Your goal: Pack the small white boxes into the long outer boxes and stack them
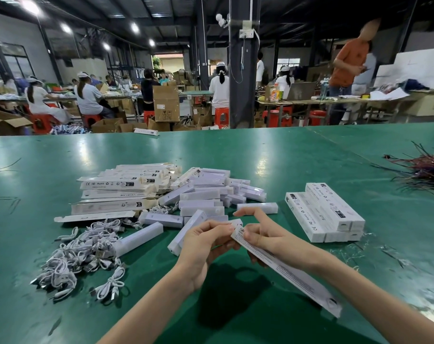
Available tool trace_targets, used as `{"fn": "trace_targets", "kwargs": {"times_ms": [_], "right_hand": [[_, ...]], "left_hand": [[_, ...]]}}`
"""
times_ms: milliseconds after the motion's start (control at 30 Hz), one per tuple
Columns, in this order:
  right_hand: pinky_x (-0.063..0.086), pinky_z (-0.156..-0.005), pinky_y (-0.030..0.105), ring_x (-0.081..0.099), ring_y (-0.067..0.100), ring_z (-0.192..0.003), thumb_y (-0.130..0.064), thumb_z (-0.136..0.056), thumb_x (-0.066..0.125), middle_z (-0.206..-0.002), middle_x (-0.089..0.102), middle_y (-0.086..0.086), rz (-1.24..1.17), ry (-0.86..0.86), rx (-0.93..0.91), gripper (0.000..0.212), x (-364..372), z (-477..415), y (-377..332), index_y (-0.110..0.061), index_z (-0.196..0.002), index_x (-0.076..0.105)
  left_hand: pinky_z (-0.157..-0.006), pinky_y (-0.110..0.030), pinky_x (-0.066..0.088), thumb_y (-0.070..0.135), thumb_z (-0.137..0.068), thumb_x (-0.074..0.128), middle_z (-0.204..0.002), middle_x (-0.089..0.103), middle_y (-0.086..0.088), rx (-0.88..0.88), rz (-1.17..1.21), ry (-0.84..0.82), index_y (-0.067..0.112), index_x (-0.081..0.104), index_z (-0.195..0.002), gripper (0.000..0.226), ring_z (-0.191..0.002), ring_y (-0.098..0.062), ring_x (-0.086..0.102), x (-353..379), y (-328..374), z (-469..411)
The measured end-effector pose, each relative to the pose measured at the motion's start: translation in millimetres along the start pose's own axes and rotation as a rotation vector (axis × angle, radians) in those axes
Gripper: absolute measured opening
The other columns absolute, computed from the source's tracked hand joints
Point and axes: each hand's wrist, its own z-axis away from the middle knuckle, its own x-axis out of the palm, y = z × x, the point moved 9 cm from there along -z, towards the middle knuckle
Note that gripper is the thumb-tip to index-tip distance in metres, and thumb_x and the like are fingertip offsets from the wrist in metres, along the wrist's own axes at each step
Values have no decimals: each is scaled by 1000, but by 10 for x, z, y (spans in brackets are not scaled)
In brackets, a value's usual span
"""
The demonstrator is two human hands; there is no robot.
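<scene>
**Packing bench: one long outer box in hand, upper end being worked**

Head view. The long outer box is held above the green table, running from the hands down towards 4 o'clock. The right hand grips it near its upper end, thumb across the printed face and forefinger stuck out straight. The left hand meets the same end, its fingertips pinching what looks like the end flap. The flap itself is mostly hidden.

Handling, by judgement: thin printed card, light, stiff along its length but easily creased at flaps and corners. It is best held by the long edges near the end being worked, not squeezed across the faces.

Surroundings, read from the hands:
- The pile of small white boxes lies at 12 o'clock, near.
- The flat outer boxes lie at 10 o'clock.
- A heap of white cables lies at 9 o'clock.
- The packed stack stands at 2 o'clock, apart from the pile.
- A bundle of dark wires lies far beyond the stack.

One loose small box sits just beyond the right forefinger, on the way to the stack, and could be knocked.
</scene>
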Motion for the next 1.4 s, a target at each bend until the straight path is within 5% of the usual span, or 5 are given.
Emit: {"fn": "trace_targets", "kwargs": {"times_ms": [533,733,1000,1233,1400], "right_hand": [[47,-71,22,59,13,-74,-21,-104,41,-87,65,-17,43,-79,71,29,38,27,42,-35,-130,38],[43,-81,25,60,5,-77,-25,-104,41,-84,62,0,100,-60,77,31,31,5,95,-34,-133,34],[46,-61,22,57,10,-69,-23,-104,42,-90,66,8,37,6,104,30,-42,-50,158,-31,-132,36],[47,-55,23,58,12,-61,-30,-103,44,-77,61,8,-19,83,122,22,-64,-52,195,-29,-125,44],[54,-61,29,66,17,-72,-15,-104,39,-92,68,11,-241,143,147,25,-88,-65,174,-19,-125,52]], "left_hand": [[-71,-32,60,8,-62,77,-84,72,-22,-27,-115,-55,-1,74,-80,20,-69,-32,68,-25,14,-22],[-66,-27,56,14,-64,79,-81,73,-20,35,-186,-45,5,77,-73,13,-67,-28,69,-22,57,0],[-72,-19,53,20,-78,76,-82,76,-4,288,-397,-25,22,80,-79,5,-76,-13,69,63,176,85],[-92,-13,43,-4,-80,67,-112,64,5,564,-840,-111,33,63,-118,53,-107,-5,59,258,229,208],[-115,-42,28,8,-80,67,-148,36,-10,1071,-1370,-153,14,45,-142,66,-140,-23,29,630,221,514]]}}
